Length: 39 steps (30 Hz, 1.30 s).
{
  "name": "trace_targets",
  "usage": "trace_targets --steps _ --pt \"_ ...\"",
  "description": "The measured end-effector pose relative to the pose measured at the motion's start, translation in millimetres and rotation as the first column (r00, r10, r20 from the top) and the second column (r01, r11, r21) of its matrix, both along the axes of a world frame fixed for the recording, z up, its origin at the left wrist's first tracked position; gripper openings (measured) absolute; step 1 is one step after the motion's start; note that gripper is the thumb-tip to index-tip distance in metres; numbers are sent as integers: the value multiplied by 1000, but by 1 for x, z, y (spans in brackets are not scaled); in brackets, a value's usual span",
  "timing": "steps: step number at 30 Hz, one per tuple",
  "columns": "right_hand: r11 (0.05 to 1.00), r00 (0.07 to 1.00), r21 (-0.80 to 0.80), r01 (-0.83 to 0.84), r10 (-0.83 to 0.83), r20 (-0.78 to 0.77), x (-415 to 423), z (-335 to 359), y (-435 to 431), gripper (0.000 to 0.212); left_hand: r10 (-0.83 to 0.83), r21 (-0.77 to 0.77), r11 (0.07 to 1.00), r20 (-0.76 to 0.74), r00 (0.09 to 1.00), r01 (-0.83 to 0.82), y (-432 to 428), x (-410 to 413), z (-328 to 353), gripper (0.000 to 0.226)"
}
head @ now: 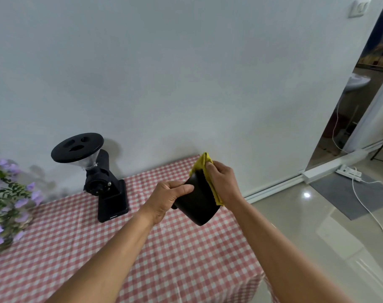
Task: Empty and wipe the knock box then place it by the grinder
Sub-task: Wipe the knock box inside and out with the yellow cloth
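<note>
A black knock box is held tilted in the air above the table's right part, its open end turned up and away from me. My left hand grips its side. My right hand presses a folded yellow cloth against the box's rim and right side. The inside of the box is hidden. The black grinder with its round hopper lid stands on the table to the left, by the wall.
The table has a red and white checked cloth. Purple flowers stand at its left edge. On the right are a tiled floor, a grey mat, a white power strip with cable, and a sliding door.
</note>
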State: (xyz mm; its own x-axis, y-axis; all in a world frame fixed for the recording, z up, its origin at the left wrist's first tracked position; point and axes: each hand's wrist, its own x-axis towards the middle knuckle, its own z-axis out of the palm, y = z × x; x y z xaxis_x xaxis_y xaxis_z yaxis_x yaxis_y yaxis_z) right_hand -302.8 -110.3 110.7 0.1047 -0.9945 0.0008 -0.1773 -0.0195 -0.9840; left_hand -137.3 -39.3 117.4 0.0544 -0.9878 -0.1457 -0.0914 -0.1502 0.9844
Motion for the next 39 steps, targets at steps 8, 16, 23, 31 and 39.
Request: trace_targets --steps 8,16,23,31,39 --pt "973 981 -169 159 -174 -81 10 -28 29 23 95 17 995 -62 994 -95 -1 -1 -1 16" --pt "932 970 -344 117 -181 -160 9 -29 31 26 155 10 988 -3 988 -155 -5 -11 2 8" --pt "905 987 -423 45 -105 -120 15 -25 36 28 142 1 990 63 988 -143 -5 -3 6 11" --pt "983 991 -168 77 -57 120 8 -31 27 23 82 -17 996 -15 996 -82 1 5 8 32" --pt "948 946 314 -51 -55 320 3 -13 17 39 43 -47 998 -47 998 -46 6 3 12 12"
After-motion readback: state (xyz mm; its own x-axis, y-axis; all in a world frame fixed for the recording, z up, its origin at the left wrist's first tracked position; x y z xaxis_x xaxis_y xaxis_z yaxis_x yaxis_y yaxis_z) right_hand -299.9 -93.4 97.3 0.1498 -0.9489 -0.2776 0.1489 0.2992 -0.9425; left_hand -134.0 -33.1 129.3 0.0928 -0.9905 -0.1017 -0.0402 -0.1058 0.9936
